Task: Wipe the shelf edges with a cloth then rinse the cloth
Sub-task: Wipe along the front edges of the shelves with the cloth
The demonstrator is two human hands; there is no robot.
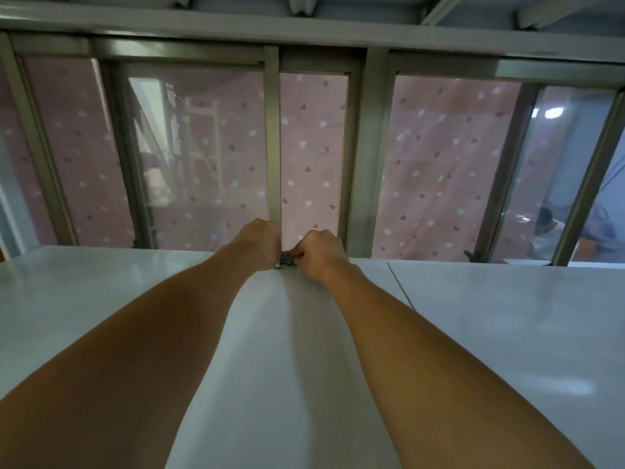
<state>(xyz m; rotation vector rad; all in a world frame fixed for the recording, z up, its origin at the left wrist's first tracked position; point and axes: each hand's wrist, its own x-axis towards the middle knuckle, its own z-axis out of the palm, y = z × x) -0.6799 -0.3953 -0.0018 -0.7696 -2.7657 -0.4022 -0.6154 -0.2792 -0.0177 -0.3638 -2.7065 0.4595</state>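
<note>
Arms outstretched: left hand, right hand, fingers curled, pinch dark cloth between them at white shelf far edge, below window. Cloth likely soft, light, limp; best gripped bunched.

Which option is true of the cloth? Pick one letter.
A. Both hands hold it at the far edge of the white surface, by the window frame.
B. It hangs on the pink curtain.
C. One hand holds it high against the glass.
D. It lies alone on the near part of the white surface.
A: the cloth is bunched between the left hand and the right hand at the far edge of the white surface, below the window frame.
</note>
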